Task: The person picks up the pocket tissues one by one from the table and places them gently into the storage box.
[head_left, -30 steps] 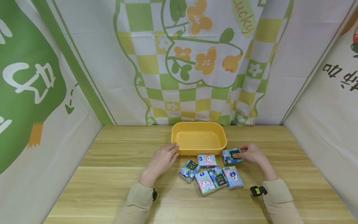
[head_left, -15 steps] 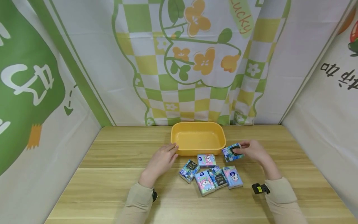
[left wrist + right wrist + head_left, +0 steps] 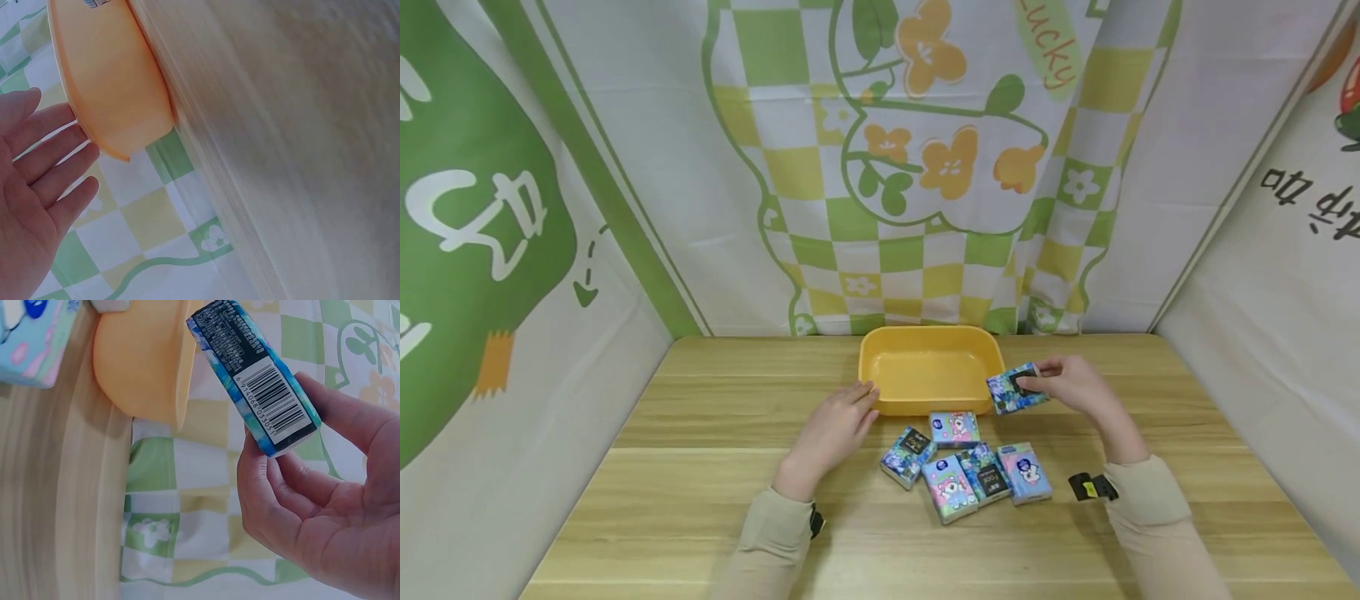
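Between thumb and fingers my right hand [image 3: 1075, 385] pinches a dark blue floral tissue pack [image 3: 1017, 389], lifted beside the right front corner of a yellow plastic basin [image 3: 880, 407]. The right wrist view shows the barcode side of this tissue pack [image 3: 269, 394]. My left hand [image 3: 831, 429] touches the basin's left front rim with its fingertips, and in the left wrist view the fingers of that hand [image 3: 50, 150] are nearly straight. Inside, the basin shows only its bare floor.
In front of the basin lie several more tissue packs: a blue floral one [image 3: 908, 457], a pink and blue bear one [image 3: 951, 490], another floral one [image 3: 985, 475] and a lilac one [image 3: 1025, 475]. One bear pack [image 3: 955, 428] lies close against the basin's front. A patterned curtain [image 3: 925, 275] hangs behind.
My right hand has raised the floral tissue pack off the table and moved it up toward the basin's right rim, tilting it slightly. The left hand has stayed at the rim.
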Demonstrator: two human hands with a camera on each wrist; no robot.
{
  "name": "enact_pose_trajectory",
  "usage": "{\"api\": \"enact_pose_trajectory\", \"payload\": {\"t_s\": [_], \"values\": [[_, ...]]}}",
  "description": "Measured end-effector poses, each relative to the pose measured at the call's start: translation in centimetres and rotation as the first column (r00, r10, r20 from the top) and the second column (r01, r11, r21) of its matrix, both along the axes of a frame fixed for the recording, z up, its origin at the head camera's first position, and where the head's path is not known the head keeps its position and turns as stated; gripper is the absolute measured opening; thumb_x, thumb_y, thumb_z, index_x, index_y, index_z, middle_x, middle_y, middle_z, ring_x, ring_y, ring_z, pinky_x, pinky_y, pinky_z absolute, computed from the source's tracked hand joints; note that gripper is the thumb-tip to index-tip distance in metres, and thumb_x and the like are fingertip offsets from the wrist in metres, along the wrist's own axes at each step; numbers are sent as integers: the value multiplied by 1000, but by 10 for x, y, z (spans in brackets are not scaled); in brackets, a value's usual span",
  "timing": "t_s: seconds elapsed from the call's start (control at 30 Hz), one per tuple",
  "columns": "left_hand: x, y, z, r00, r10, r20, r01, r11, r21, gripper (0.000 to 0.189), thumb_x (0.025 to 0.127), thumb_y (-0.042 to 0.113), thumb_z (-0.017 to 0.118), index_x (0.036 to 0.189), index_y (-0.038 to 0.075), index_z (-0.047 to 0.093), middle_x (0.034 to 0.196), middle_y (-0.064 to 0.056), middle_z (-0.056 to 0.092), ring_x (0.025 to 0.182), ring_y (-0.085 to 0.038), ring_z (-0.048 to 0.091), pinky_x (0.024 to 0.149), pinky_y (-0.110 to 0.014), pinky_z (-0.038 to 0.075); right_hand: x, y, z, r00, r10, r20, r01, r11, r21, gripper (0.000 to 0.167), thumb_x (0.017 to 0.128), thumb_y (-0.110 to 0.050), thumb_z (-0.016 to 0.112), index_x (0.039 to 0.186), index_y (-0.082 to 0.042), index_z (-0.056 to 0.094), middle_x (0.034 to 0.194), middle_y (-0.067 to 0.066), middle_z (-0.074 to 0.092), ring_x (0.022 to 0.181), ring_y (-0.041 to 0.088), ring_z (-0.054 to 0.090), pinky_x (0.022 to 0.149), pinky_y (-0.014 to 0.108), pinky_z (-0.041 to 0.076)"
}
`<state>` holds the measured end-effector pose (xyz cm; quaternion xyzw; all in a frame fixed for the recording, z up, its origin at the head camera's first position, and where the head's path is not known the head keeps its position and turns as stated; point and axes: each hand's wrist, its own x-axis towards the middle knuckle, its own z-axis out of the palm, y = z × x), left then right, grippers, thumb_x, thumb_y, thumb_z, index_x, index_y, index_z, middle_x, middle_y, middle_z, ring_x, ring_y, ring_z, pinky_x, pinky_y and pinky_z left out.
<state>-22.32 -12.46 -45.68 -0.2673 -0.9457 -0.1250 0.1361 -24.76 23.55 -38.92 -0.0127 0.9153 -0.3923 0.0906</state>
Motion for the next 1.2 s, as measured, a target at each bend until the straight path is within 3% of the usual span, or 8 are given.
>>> {"api": "enact_pose_trajectory", "payload": {"t_s": [0.43,0.8,0.93,1.07,1.2], "values": [[1,0,1,1000,8,13,-8,1000,-2,38,97,23,54,130,3,57,136,-14,54,126,-30,52,111,-43,39,-22,-23,5,999,6,-42,-4,999,32,51,85,-39,69,114,1,64,103,15,69,86,21,62,70,29,53],[0,0,-1,1000,-7,-9,7,1000,8,38,96,21,56,128,2,58,135,-16,55,124,-31,53,108,-45,41,-42,-42,8,1000,-1,-31,4,997,74,41,84,-40,69,105,-5,69,103,12,67,81,20,60,63,26,46],[0,0,-1,1000,-7,-14,7,1000,2,38,96,21,56,128,2,58,135,-15,55,124,-31,53,109,-44,41,-47,-49,10,1000,5,-31,-2,996,89,40,83,-39,70,103,-5,70,87,8,67,74,19,60,59,26,47],[-1,0,-1,1000,-1,-8,1,1000,-9,38,96,22,55,129,2,58,135,-15,55,125,-29,52,111,-42,39,-54,-57,11,999,16,-32,-13,996,90,33,83,-39,71,86,-6,69,66,3,62,65,21,57,55,27,44],[-1,0,-1,1000,-4,6,4,1000,-1,39,97,21,54,130,2,56,136,-16,54,126,-30,51,111,-43,38,-60,-63,13,1000,13,-9,-12,995,103,33,83,-40,71,79,-7,67,61,1,61,73,30,63,57,27,46]]}}
